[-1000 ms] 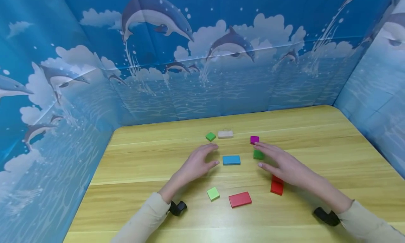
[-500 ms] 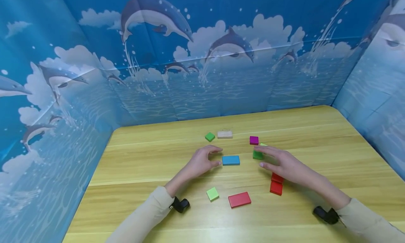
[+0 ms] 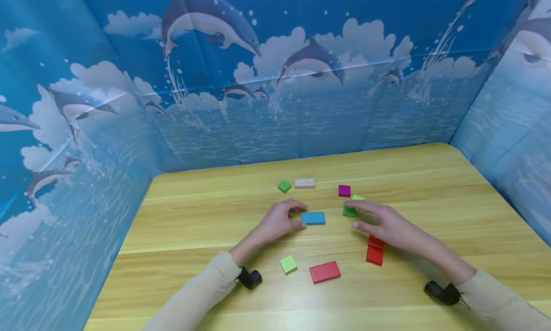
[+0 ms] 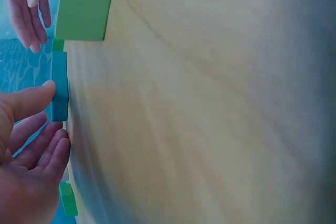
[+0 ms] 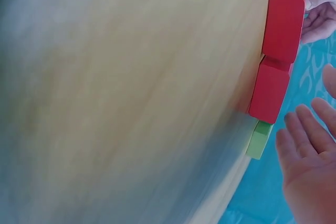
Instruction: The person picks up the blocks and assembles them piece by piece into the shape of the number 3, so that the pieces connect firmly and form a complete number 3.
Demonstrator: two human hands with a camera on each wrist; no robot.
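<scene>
A flat blue block (image 3: 316, 218) lies on the wooden table between the two hands. Around its left end is the left hand (image 3: 277, 222), thumb at the near corner and relaxed fingers by the far edge. In the left wrist view the thumb (image 4: 37, 99) overlaps the blue block (image 4: 60, 95). The right hand (image 3: 387, 226) hovers with fingers extended and holds nothing. Its fingertips partly cover a green block (image 3: 348, 211), with a light green block (image 3: 358, 197) just behind. Two red blocks (image 3: 374, 256) sit end to end beneath its near side.
A purple block (image 3: 344, 191) stands farther back. At the back left are a green block (image 3: 284, 186) and a pale block (image 3: 304, 183). Toward the front lie a light green square block (image 3: 288, 264) and a red oblong block (image 3: 325, 272). A dolphin-print curtain (image 3: 275, 125) borders the table.
The left hand has moved right, its thumb and fingers coming around the blue block's left end. The right hand has drawn back slightly, uncovering part of the light green block.
</scene>
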